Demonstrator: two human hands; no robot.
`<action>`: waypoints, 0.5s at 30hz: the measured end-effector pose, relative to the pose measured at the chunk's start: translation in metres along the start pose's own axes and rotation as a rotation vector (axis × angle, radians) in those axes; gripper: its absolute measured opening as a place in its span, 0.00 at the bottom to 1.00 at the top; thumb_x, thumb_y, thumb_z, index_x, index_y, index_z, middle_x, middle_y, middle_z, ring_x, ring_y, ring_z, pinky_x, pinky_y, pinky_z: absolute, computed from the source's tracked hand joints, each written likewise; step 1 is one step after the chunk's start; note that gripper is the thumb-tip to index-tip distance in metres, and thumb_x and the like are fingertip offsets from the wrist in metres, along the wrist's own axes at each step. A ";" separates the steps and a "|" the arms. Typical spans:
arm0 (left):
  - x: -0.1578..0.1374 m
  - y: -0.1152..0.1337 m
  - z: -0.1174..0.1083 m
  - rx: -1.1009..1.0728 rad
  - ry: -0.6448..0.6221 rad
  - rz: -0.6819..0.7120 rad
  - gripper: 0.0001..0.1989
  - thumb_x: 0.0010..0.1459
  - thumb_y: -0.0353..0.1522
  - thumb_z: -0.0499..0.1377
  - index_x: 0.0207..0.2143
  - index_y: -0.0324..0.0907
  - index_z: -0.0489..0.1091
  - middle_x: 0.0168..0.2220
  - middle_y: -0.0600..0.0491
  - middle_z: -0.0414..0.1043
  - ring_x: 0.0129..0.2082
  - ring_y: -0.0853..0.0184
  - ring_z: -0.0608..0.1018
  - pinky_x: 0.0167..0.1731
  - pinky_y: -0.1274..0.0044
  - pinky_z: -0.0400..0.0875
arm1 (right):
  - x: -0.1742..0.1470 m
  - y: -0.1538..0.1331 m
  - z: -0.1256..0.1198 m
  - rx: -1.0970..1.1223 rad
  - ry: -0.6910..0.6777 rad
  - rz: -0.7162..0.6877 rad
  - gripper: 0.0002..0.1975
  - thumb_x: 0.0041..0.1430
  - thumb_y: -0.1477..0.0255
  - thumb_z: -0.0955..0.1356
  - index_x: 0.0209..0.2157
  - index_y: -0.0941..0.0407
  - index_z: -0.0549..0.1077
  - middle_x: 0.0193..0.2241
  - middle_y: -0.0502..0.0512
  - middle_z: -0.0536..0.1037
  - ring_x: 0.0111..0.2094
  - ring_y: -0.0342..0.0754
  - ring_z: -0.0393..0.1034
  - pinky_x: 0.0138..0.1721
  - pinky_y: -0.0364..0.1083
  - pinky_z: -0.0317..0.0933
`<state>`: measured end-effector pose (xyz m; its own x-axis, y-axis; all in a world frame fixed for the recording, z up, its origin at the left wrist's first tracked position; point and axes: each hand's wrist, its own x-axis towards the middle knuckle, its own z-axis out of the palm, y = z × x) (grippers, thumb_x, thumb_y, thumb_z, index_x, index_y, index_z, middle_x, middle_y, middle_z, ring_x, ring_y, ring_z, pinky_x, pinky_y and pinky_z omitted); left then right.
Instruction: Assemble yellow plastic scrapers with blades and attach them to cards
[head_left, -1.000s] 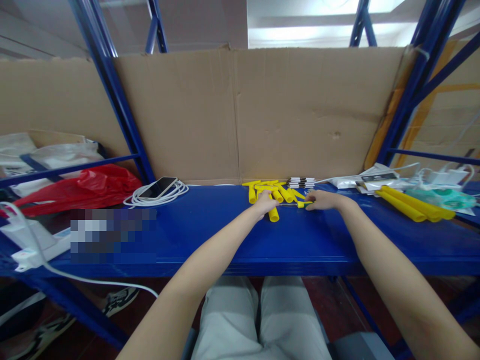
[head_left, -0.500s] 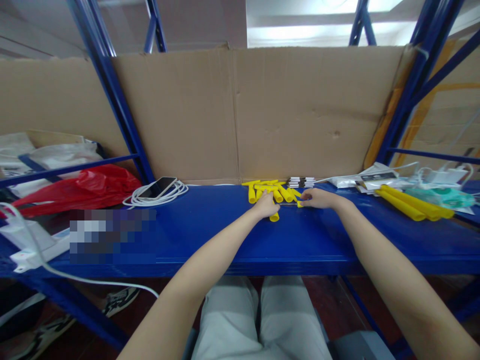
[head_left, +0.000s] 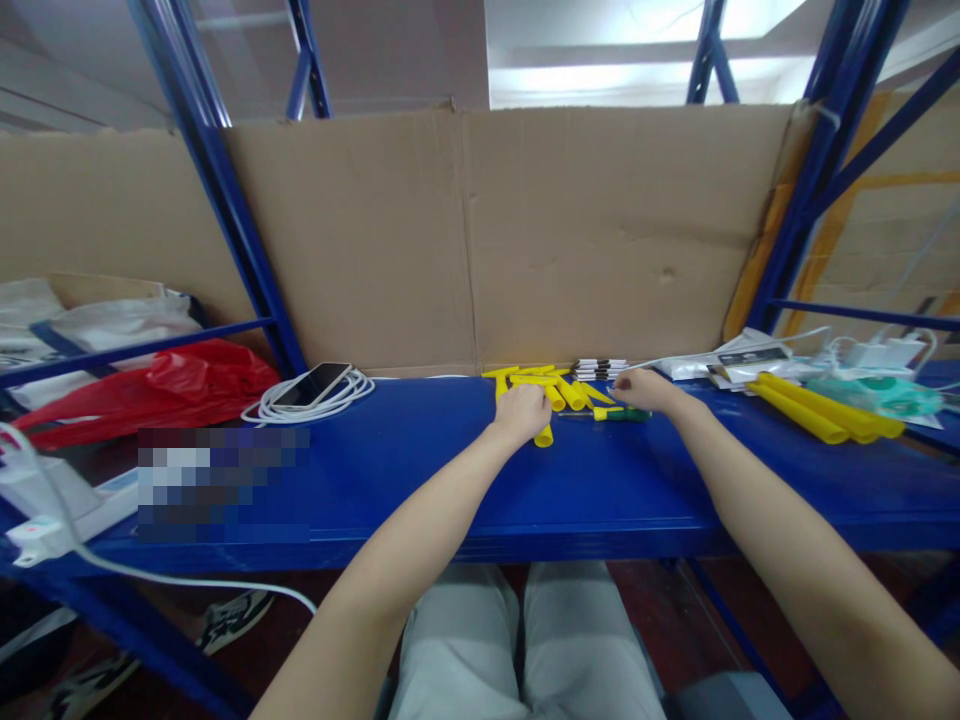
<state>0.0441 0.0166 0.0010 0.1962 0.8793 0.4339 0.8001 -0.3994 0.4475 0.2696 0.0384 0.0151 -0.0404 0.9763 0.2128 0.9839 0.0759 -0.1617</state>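
Note:
My left hand (head_left: 523,413) is closed over a yellow tube (head_left: 544,437), whose open end sticks out below the fingers. Behind it lies a loose pile of yellow tubes (head_left: 573,395), several of them pointing towards me. A screwdriver with a yellow and green handle (head_left: 622,413) rests on the blue tabletop, its thin shaft pointing left. Just above that handle is my right hand (head_left: 639,388), fingertips pinched together; whatever they hold is too small to make out. Next to those fingertips, against the cardboard, sits a stack of small white and black pieces (head_left: 600,369).
A cardboard sheet (head_left: 360,240) walls off the back of the blue table (head_left: 420,470). On the left are a phone (head_left: 319,384) on a coiled white cable, a red plastic bag (head_left: 180,380) and a power strip (head_left: 97,515). To the right lie larger yellow tubes (head_left: 810,412) and white packets (head_left: 739,352).
My right hand has let go of the screwdriver handle and moved slightly back and right, leaving it on the table. My left hand stays at the yellow tube, its fingers more curled.

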 end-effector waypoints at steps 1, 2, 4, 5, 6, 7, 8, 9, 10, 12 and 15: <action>0.000 0.001 -0.003 0.025 0.014 0.002 0.06 0.51 0.31 0.58 0.29 0.42 0.75 0.35 0.45 0.76 0.45 0.54 0.74 0.49 0.67 0.65 | 0.003 0.001 -0.001 -0.023 0.024 0.037 0.11 0.52 0.71 0.64 0.34 0.58 0.76 0.36 0.63 0.78 0.40 0.55 0.72 0.39 0.46 0.62; 0.000 0.002 -0.005 0.068 0.019 0.013 0.07 0.52 0.32 0.57 0.30 0.42 0.75 0.35 0.45 0.76 0.44 0.55 0.75 0.48 0.68 0.66 | 0.007 0.002 -0.002 -0.050 0.052 0.080 0.12 0.52 0.72 0.64 0.35 0.59 0.76 0.36 0.64 0.78 0.41 0.56 0.72 0.39 0.46 0.62; 0.000 0.004 -0.011 0.223 -0.028 0.052 0.13 0.56 0.33 0.51 0.34 0.41 0.75 0.38 0.44 0.76 0.44 0.57 0.76 0.45 0.69 0.67 | 0.016 0.005 -0.003 -0.097 0.112 0.170 0.14 0.52 0.73 0.63 0.37 0.60 0.76 0.38 0.66 0.77 0.43 0.57 0.71 0.40 0.47 0.62; 0.000 0.006 -0.013 0.294 -0.053 0.064 0.15 0.58 0.33 0.49 0.36 0.41 0.75 0.39 0.44 0.76 0.43 0.57 0.76 0.44 0.69 0.68 | 0.022 0.007 -0.004 -0.109 0.134 0.208 0.15 0.52 0.73 0.63 0.39 0.61 0.76 0.40 0.68 0.77 0.44 0.58 0.71 0.41 0.48 0.62; -0.001 0.007 -0.016 0.345 -0.063 0.075 0.17 0.59 0.33 0.47 0.38 0.41 0.75 0.40 0.45 0.76 0.43 0.58 0.76 0.43 0.70 0.69 | 0.028 0.010 -0.004 -0.107 0.148 0.237 0.16 0.52 0.73 0.63 0.41 0.62 0.75 0.41 0.69 0.76 0.45 0.59 0.70 0.41 0.48 0.62; -0.001 0.007 -0.018 0.380 -0.069 0.083 0.17 0.59 0.33 0.46 0.38 0.41 0.74 0.40 0.45 0.76 0.42 0.59 0.77 0.42 0.71 0.69 | 0.035 0.012 -0.004 -0.089 0.151 0.261 0.17 0.53 0.72 0.63 0.42 0.63 0.74 0.42 0.71 0.76 0.46 0.59 0.70 0.41 0.49 0.62; -0.001 0.008 -0.020 0.402 -0.070 0.089 0.18 0.59 0.33 0.46 0.39 0.41 0.74 0.40 0.45 0.76 0.42 0.59 0.77 0.41 0.72 0.70 | 0.042 0.015 -0.004 -0.058 0.156 0.286 0.18 0.52 0.72 0.63 0.44 0.64 0.74 0.43 0.72 0.75 0.47 0.60 0.69 0.41 0.49 0.62; -0.002 0.009 -0.021 0.415 -0.068 0.094 0.18 0.59 0.33 0.45 0.39 0.40 0.74 0.39 0.45 0.76 0.42 0.59 0.77 0.40 0.72 0.70 | 0.050 0.018 -0.003 -0.019 0.156 0.312 0.19 0.52 0.71 0.64 0.45 0.64 0.73 0.44 0.72 0.74 0.47 0.61 0.69 0.41 0.49 0.62; -0.002 0.009 -0.021 0.420 -0.067 0.097 0.18 0.59 0.33 0.45 0.38 0.40 0.74 0.39 0.45 0.76 0.42 0.59 0.77 0.40 0.72 0.70 | 0.058 0.022 -0.001 0.032 0.143 0.333 0.21 0.52 0.69 0.65 0.46 0.64 0.72 0.44 0.72 0.74 0.47 0.60 0.69 0.41 0.48 0.62; -0.002 0.008 -0.022 0.419 -0.062 0.102 0.18 0.59 0.33 0.46 0.38 0.40 0.74 0.39 0.45 0.76 0.41 0.58 0.77 0.39 0.72 0.70 | 0.073 0.028 0.004 0.138 0.117 0.361 0.23 0.50 0.68 0.67 0.47 0.65 0.72 0.43 0.71 0.75 0.46 0.59 0.70 0.40 0.47 0.63; -0.002 0.007 -0.022 0.412 -0.061 0.100 0.17 0.59 0.33 0.46 0.37 0.40 0.75 0.39 0.45 0.76 0.41 0.58 0.77 0.38 0.72 0.71 | 0.096 0.038 0.018 0.213 0.151 0.365 0.24 0.49 0.68 0.68 0.48 0.64 0.71 0.45 0.69 0.74 0.47 0.57 0.69 0.42 0.47 0.63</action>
<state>0.0364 0.0064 0.0206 0.3072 0.8602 0.4071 0.9328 -0.3568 0.0501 0.2999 0.1389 0.0123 0.3441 0.9074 0.2411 0.8706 -0.2122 -0.4440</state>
